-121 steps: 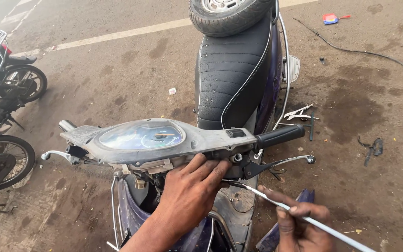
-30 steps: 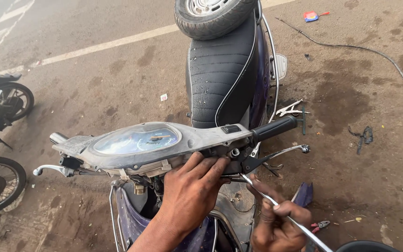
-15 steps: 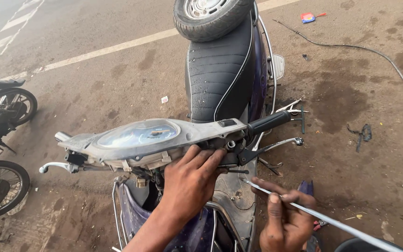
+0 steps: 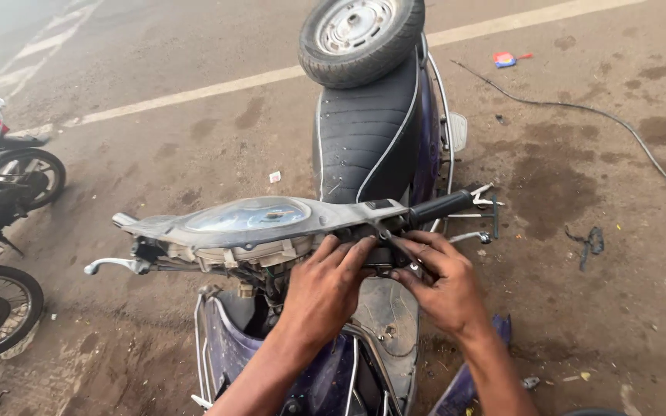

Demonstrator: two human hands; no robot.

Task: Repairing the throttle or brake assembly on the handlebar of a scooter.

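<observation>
My hands meet at the right end of the scooter handlebar, just inboard of the black grip, where the switch housing sits below the stripped instrument cover. The left hand is curled over the housing from below; the right hand pinches at it with its fingertips (what it grips there is too small to tell). The work at this joint looks unfinished: the front panels are off and wiring shows. Half a second ago, the right hand held a long cable lower down; that cable no longer shows. A spare wheel rests on the seat.
</observation>
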